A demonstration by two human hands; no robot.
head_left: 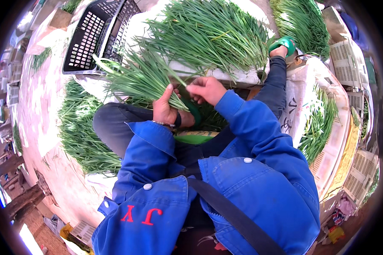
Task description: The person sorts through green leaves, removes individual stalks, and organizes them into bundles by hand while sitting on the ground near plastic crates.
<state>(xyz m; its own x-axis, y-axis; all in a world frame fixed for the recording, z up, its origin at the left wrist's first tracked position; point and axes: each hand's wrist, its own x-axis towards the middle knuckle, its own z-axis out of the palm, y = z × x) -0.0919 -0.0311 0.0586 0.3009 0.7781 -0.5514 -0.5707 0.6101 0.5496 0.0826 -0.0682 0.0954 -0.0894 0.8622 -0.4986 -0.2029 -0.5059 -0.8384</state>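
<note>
My left hand (165, 109) is wrapped round the lower ends of a bunch of green chives (140, 78), thumb on top. Its leaves fan out to the upper left. Close to the right of it, my right hand (207, 90) is closed in a pinch at the end of a pale green chive stalk (177, 78), which slants up toward the bunch. Just beyond both hands, a big heap of loose chives (208, 36) lies on a white covering. Parts of my left fingers are hidden behind the bunch.
A black plastic crate (88, 40) stands at the far left. More chives (83, 127) lie beside my left knee, others (321, 121) near a white sack (298, 95) on the right, and a further heap (300, 25) at far right. Pale crates (347, 61) line the right side.
</note>
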